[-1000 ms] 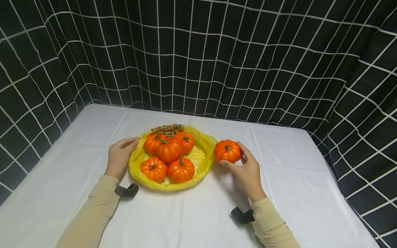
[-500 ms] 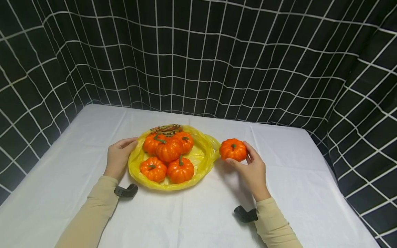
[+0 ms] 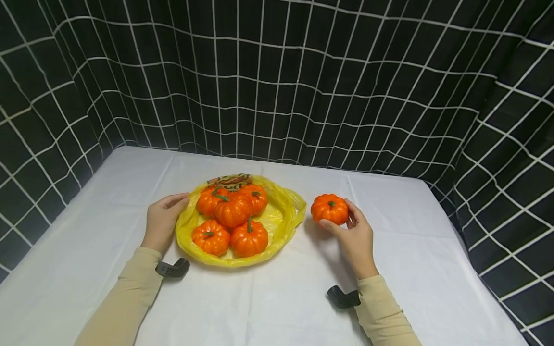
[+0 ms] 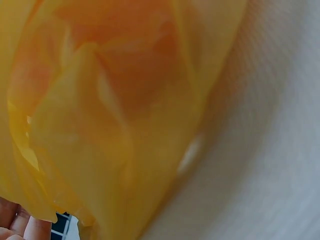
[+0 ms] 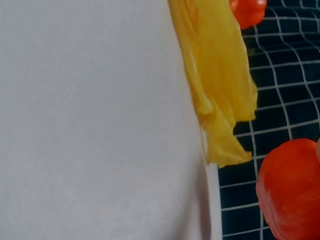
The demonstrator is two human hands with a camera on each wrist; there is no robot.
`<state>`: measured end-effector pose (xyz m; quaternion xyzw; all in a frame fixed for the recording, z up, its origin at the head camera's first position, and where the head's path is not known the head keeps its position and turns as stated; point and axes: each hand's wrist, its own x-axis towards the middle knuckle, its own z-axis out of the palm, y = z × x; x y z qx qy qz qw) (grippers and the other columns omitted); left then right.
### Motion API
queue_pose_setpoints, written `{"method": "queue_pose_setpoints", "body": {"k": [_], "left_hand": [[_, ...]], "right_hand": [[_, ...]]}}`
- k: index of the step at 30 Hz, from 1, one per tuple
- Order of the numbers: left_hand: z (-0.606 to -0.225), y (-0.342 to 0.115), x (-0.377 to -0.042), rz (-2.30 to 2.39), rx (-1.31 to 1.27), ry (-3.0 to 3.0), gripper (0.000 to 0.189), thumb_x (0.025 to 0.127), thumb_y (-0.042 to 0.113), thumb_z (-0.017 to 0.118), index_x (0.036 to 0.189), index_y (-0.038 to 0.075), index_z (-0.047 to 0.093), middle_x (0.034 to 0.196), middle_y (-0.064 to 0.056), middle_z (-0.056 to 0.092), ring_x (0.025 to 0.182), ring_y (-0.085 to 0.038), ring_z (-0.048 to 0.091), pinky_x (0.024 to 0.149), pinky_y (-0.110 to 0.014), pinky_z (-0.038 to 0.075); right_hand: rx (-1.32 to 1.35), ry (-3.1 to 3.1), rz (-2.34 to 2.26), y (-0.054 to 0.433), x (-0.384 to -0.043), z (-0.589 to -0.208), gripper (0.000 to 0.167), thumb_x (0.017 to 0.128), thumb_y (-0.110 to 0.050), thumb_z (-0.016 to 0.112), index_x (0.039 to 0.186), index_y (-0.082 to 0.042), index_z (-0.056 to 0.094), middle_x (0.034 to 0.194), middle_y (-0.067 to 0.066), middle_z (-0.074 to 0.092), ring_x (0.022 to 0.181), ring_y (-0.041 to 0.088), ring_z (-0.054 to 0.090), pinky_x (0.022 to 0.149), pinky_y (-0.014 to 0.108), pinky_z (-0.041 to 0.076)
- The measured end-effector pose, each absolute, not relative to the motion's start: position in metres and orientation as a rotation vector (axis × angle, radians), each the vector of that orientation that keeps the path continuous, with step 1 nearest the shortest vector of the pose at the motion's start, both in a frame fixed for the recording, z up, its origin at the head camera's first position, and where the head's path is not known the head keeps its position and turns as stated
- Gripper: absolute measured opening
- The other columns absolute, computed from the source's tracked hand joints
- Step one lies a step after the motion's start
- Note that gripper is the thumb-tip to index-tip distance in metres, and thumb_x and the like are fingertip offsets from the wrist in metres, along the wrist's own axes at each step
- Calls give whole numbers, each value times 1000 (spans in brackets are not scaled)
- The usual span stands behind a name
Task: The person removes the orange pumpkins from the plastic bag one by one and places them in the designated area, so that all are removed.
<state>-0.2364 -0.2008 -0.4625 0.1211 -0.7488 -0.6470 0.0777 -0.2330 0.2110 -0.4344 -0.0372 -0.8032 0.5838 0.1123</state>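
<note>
In the head view, a yellow plastic bag [image 3: 283, 235] lies with its mouth spread wide, and several small orange pumpkins [image 3: 233, 209] with green stems sit inside it. My left hand [image 3: 163, 220] holds the bag's left rim; its fingers [image 4: 36, 229] show at the lower left of the left wrist view, beside the yellow film. To the right of the bag, my right hand [image 3: 356, 236] grips another small pumpkin [image 3: 330, 209] between thumb and fingers, with its stem facing up. This pumpkin [image 5: 292, 190] appears at the lower right in the right wrist view, apart from the bag [image 5: 220, 85].
A white cloth [image 3: 277, 302] covers the table. Black curtains with a white grid [image 3: 277, 86] rise behind it and at both sides. The bag's handle loop [image 3: 299, 204] sticks out to the right, near the held pumpkin. Printing marks the bag's far edge.
My right hand has moved right with its pumpkin, from right at the bag's edge to a gap away from it. My left hand stays at the rim; the view has shifted slightly.
</note>
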Motion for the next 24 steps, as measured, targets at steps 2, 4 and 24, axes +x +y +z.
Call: {"method": "queue_pose_setpoints", "body": {"k": [2,4,24], "left_hand": [[-463,-201,-236,-1939,361,-2235,44,97,35,64,129,6,65,136,-12,63,114,-3,58,90,-7,51],[-463,-201,-236,-1939,363,-2232,44,97,35,64,129,5,64,136,-13,63,113,-2,58,90,-7,51],[-462,-200,-236,-1949,374,-2222,42,98,33,63,129,5,64,136,-14,63,111,-1,59,90,-7,52]], "right_hand": [[-127,-2343,1732,213,-234,-437,85,78,-16,85,150,-4,41,156,13,41,146,25,38,120,33,34],[-144,-2322,1758,215,-235,-438,85,79,-15,85,150,-3,40,156,15,40,146,26,38,121,35,34],[-297,-2322,1838,226,-242,-446,83,83,-15,82,151,-3,37,157,15,38,146,22,38,121,35,35]]}}
